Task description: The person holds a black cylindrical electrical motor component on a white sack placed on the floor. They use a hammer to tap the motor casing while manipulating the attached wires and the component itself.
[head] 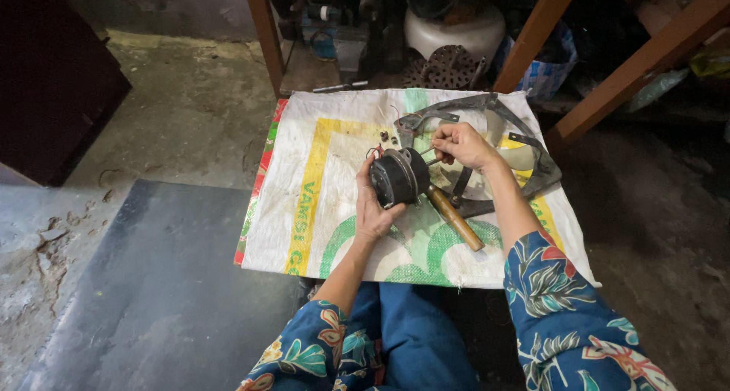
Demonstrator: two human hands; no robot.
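Head view: rough concrete floor, one woven sack (pixel 334 231) spread flat as a work mat in front of wooden legs and clutter. Left hand (pixel 372 208) is wrapped around one small black motor (pixel 397 178), held just above the sack; right hand (pixel 460 144) is pinched closed at the motor's shaft end, on what I can't tell. Risk: motor could twist out of the one-hand grip onto the one wooden-handled tool (pixel 455 217) or one grey metal bracket (pixel 525 144) underneath.

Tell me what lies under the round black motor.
Under the round black metal motor, held by the left hand, lie a wooden-handled tool and the white woven plastic sack. The tool's head is hidden behind the motor.
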